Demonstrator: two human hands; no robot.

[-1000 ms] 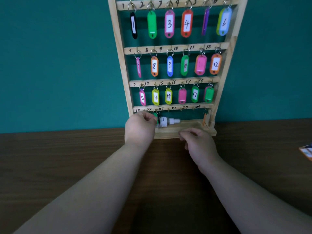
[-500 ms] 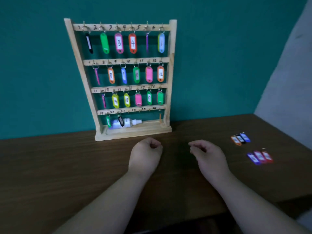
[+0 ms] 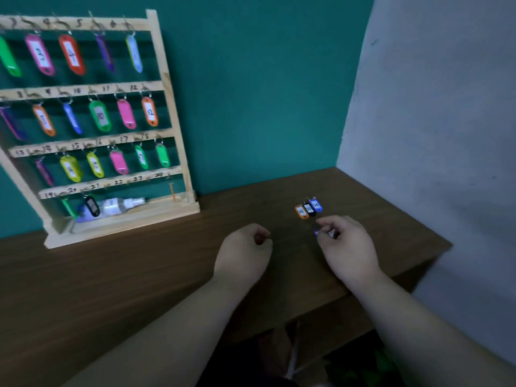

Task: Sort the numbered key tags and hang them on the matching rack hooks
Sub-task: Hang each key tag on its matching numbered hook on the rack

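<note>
Head view: wooden hook rack (image 3: 125, 223) mostly filled; left hand (image 3: 243, 252) loosely curled, empty; right hand (image 3: 349, 247) pinches a bluish tag (image 3: 316, 233), three plastic tags (image 3: 308, 209) lying just beyond.

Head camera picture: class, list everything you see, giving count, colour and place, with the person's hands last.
Rack: one, pale wood, standing on the table at left.
Hung tags: about twenty in view, mixed colours, hanging on the rack.
Bottle: one, white, lying on the rack's base.
Loose tags: three, orange, black and blue, side by side on the table.
Held tag: one, blue tip showing, between the right hand's fingers.
Table: one, dark brown.
Walls: teal wall behind, grey wall at right.
Left hand: one, loosely curled, nothing seen in it.
Right hand: one, curled round the held tag.
</note>
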